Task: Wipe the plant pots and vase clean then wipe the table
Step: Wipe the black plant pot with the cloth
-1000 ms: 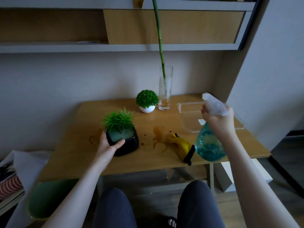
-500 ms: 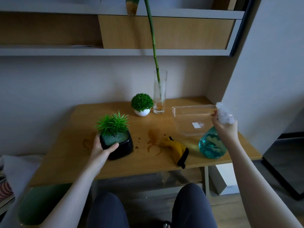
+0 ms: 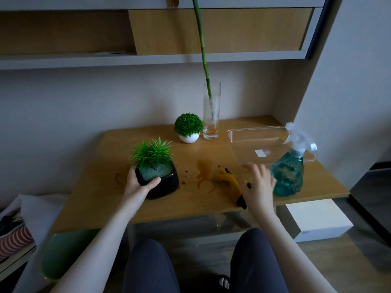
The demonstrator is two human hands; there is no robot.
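Toward the left of the wooden worktop (image 3: 101, 193), the left hand (image 3: 138, 183) is wrapped around the near-left side of the glossy black square pot with its spiky green plant (image 3: 157, 176), thumb laid over the near rim and fingers behind, so the pot sits steadied on the surface. Further back, near the wall, stand the small white round pot with a ball of green foliage (image 3: 189, 129) and just beside it the tall clear glass vase holding a green bamboo stalk (image 3: 211, 111) — both well apart from either hand. Brown rings and drips (image 3: 204, 177) stain the wood between the black pot and the crumpled yellow cloth with a black edge (image 3: 231, 182). That cloth lies with its long axis running from the middle of the worktop toward the near edge, and the right hand (image 3: 259, 186) hangs directly over its right end, fingers spread and empty, partly hiding it; whether the fingertips already touch it I cannot tell. The cloth is thus under and just left of the right hand, far nearer to it than to the left — a short drop and close should take it. Right of the hand stands the teal spray bottle with a clear trigger (image 3: 288, 176), released, in front of the clear plastic tray (image 3: 254, 136).
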